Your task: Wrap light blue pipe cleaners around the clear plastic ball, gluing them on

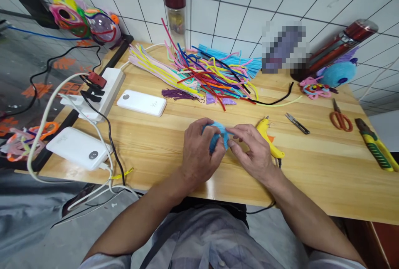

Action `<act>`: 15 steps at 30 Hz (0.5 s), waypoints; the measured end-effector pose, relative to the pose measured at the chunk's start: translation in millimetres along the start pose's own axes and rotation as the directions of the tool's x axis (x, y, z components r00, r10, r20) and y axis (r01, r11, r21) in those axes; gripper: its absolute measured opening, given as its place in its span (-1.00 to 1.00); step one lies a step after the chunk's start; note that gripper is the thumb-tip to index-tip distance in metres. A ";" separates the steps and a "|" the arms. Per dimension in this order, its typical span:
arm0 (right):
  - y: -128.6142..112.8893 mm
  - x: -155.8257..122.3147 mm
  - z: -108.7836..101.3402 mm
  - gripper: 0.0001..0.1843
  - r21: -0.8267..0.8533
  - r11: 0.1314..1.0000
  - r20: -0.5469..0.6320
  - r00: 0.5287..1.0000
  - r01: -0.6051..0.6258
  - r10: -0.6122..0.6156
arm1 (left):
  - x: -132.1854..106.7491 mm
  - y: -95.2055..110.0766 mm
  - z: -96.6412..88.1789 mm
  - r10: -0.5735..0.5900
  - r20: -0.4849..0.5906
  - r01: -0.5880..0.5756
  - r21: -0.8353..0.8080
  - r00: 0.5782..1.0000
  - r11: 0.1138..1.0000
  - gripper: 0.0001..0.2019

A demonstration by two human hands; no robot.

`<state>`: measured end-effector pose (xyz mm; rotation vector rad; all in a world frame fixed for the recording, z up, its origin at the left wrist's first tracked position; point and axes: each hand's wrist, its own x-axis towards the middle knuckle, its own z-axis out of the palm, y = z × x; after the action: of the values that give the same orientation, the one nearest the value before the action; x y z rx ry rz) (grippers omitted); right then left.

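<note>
A tiled wall (208, 15) stands behind my wooden surface (318, 173), and the head camera, my only view, looks down across both. The blue fuzzy piece (220, 127) is between my hands, near the front edge of the surface. My left hand (202, 148) is curled around it, with thumb and fingers pressing on it from both sides; my right hand (254, 150) has thumb and index fingertips at its right edge, but I cannot tell whether they truly pinch it. To do this well, I'd let the left hand bear the steadying with a light squeeze, since the piece looks soft enough to crush, and work the right fingertips close to the edge, where small adjustments are easier to control. I'd also mind the yellow glue gun (264, 129) just beside my right hand; its nozzle points away from me, and whether it is hot I can't see. As for containers, the clear bottle (176, 15) stands upright behind the heap of coloured fuzzy sticks (215, 71), with something yellowish inside, too small to make out. The dark red flask (343, 48), at the far right, is opaque, so its contents are hidden.
</note>
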<state>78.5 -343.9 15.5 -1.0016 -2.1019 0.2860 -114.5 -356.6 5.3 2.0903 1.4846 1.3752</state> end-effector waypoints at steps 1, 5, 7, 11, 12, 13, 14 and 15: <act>-0.7 -0.2 -0.6 -0.60 -0.009 1.000 0.004 1.000 -0.002 0.002 | -0.1 0.1 0.1 0.001 -0.001 -0.001 -0.001 1.000 1.000 -0.89; -2.9 -0.4 -1.9 -0.51 -0.067 0.997 -0.028 0.999 -0.034 0.032 | -0.3 -0.8 -0.1 -0.009 0.004 0.009 -0.017 1.000 1.000 -0.88; -2.8 -0.6 -1.4 -0.49 -0.083 0.994 -0.065 0.996 -0.064 0.059 | -0.5 -1.7 -0.5 -0.014 0.003 0.014 -0.017 1.000 1.000 -0.88; -0.1 -2.1 2.2 -0.47 -0.079 0.990 -0.167 0.980 -0.120 0.105 | -1.1 -3.8 -1.7 -0.024 0.012 0.024 -0.003 1.000 1.000 -0.90; 0.8 -2.1 3.1 -0.47 -0.079 0.989 -0.193 0.975 -0.128 0.111 | -1.2 -4.3 -2.0 -0.025 0.014 0.025 0.000 1.000 1.000 -0.90; 1.7 -1.6 3.4 -0.47 -0.082 0.987 -0.212 0.970 -0.135 0.115 | -1.1 -4.8 -2.2 -0.023 0.014 0.023 -0.001 1.000 1.000 -0.91; 2.6 -0.6 2.9 -0.47 -0.087 0.986 -0.224 0.967 -0.143 0.121 | -0.8 -5.4 -2.3 -0.019 0.009 0.019 -0.005 1.000 1.000 -0.91; 3.7 0.9 1.3 -0.48 -0.095 0.983 -0.230 0.964 -0.157 0.132 | -0.4 -5.9 -2.1 -0.012 0.000 0.012 -0.013 1.000 1.000 -0.92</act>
<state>79.4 -340.7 13.3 -1.1993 -1.8621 0.1210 -119.9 -354.9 2.4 2.0702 1.4815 1.3772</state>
